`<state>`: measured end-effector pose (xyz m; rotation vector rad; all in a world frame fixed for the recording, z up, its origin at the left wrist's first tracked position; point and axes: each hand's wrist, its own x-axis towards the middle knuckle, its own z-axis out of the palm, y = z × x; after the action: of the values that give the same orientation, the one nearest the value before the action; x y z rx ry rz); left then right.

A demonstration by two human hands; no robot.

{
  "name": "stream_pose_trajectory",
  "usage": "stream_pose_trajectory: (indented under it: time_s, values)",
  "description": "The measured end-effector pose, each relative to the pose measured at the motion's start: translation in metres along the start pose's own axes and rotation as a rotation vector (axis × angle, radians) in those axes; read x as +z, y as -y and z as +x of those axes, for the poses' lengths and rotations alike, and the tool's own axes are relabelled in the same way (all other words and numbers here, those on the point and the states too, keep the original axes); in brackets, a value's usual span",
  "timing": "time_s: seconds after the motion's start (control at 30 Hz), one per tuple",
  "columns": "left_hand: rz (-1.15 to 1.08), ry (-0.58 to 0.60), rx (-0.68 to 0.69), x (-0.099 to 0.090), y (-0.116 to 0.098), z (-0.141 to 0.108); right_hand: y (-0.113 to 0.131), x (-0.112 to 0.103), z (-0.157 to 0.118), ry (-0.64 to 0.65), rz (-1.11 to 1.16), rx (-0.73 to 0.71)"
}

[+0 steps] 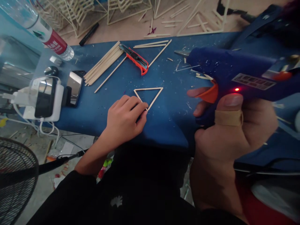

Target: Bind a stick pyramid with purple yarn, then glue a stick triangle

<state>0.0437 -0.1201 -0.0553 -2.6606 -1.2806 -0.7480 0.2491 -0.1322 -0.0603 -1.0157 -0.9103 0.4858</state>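
Note:
A small triangle of wooden sticks [155, 99] lies flat on the blue table mat [112, 109]. My left hand [127, 117] pinches its near corner between thumb and fingers; the fingers hide part of its left side. Raised at the right, my right hand [231, 125] is wrapped round the handle of a blue hot glue gun [225, 65], fingers at its orange trigger [208, 93]. The gun's red light glows and its metal nozzle points left, beyond and to the right of the triangle. A tan bandage [228, 117] covers part of the right thumb.
Beyond the triangle lie an orange-and-black utility knife [136, 59] and a bundle of sticks [103, 64]. To the left are a water bottle [51, 37], a phone [76, 86] and a power strip [58, 103] with cables. Stick frames [70, 15] stand at the back; a fan [16, 181] is at lower left.

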Motion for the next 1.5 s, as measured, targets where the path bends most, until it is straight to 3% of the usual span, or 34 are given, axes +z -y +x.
stream_pose_trajectory:
  time_s: [0.67,0.8,0.9,1.03,1.13,1.23,1.37,1.5]
  values:
    - [-0.031,0.017,0.003,0.004,0.002,0.004,0.005,0.003,-0.002,-0.034,0.007,0.061]
    - [-0.052,-0.035,0.015,0.006,0.002,0.002,0.004,0.002,-0.002,-0.009,0.036,0.055]
    - [-0.105,-0.147,-0.016,0.005,0.002,-0.001,0.003,0.000,-0.002,0.018,0.040,0.051]
    - [-0.285,-0.345,-0.165,0.000,0.005,-0.007,0.003,-0.004,-0.001,0.067,0.011,0.065]
    - [-0.422,-0.444,-0.198,-0.003,0.009,-0.016,0.002,-0.005,0.000,0.108,0.034,0.050]
    - [-0.660,-0.470,-0.238,-0.011,0.013,-0.029,0.001,-0.005,-0.002,0.151,0.108,0.001]
    - [-1.045,-0.546,-0.317,-0.027,0.021,-0.051,0.001,-0.007,-0.011,0.183,0.173,0.051]
    - [-1.300,-0.492,-0.463,-0.045,0.034,-0.079,0.015,-0.014,-0.026,0.134,0.228,0.047]
